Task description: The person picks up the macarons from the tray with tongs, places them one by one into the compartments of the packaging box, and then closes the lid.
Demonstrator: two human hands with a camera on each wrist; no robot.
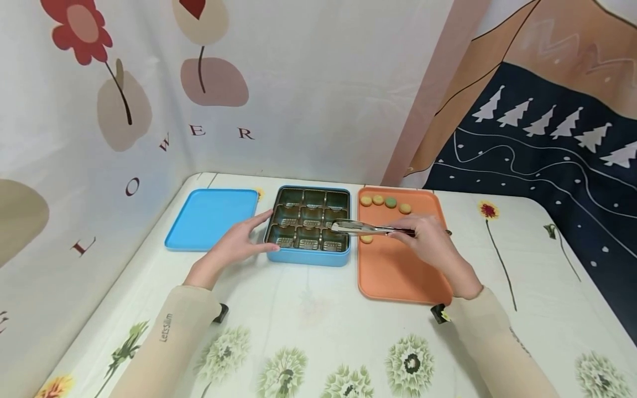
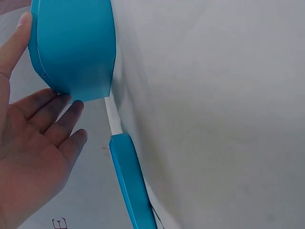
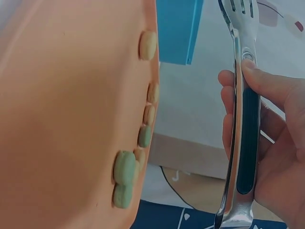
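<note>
A blue box (image 1: pixel 308 257) holds a dark, shiny plastic insert (image 1: pixel 304 213) with square compartments in rows of three. My left hand (image 1: pixel 238 240) rests spread against its left side, thumb at the front corner; the left wrist view shows this hand (image 2: pixel 45 129) with loosely extended fingers touching the box wall (image 2: pixel 76 47). With my right hand (image 1: pixel 430 243) I grip metal serving tongs (image 1: pixel 370 228) with dark handle panels. Their tips lie over the insert's right column; whether they hold anything cannot be told. In the right wrist view, my hand (image 3: pixel 281 119) wraps the tongs (image 3: pixel 249 138), thumb on top.
Right of the box lies an orange tray (image 1: pixel 398 276) with small yellow macarons (image 1: pixel 366 200) and green ones (image 1: pixel 390 202) along its back; two green macarons (image 3: pixel 124 168) show near its edge in the right wrist view. A flat blue lid (image 1: pixel 214 215) lies left. Printed cloths hang behind.
</note>
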